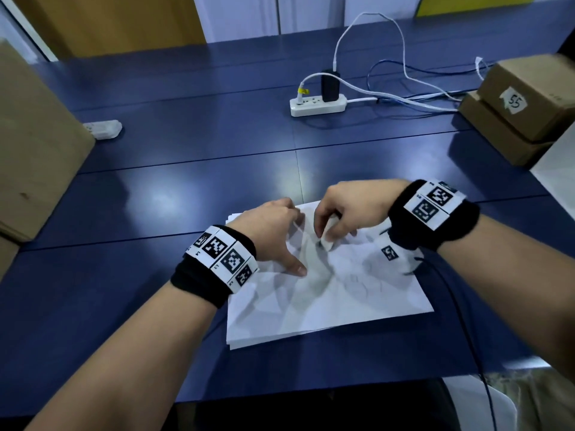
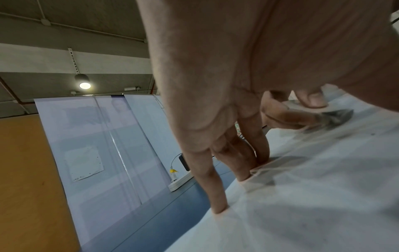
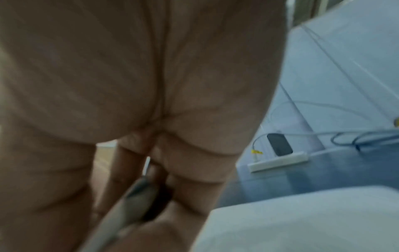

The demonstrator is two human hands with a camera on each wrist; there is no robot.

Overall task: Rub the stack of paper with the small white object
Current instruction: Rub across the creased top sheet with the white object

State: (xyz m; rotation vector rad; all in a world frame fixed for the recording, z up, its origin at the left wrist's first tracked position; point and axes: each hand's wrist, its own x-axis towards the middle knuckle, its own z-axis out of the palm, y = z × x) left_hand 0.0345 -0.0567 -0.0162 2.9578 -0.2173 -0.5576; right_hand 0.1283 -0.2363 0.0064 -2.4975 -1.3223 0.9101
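A stack of white paper [image 1: 326, 300] with faint pencil marks lies on the blue table near its front edge. My right hand [image 1: 345, 209] pinches a small white eraser [image 1: 327, 242] and holds its smudged tip down on the top sheet. In the left wrist view the eraser [image 2: 336, 117] looks grey with graphite, and in the blurred right wrist view the eraser [image 3: 129, 201] sits between my fingers. My left hand [image 1: 273, 231] presses on the paper's upper left part with straight fingers [image 2: 215, 187], its thumb spread toward me.
A white power strip [image 1: 317, 104] with a black charger and white cables lies at the table's middle back. Cardboard boxes [image 1: 525, 101] stand at the right, a large brown box [image 1: 34, 144] at the left. A small clear case [image 1: 104, 129] lies beside the left box.
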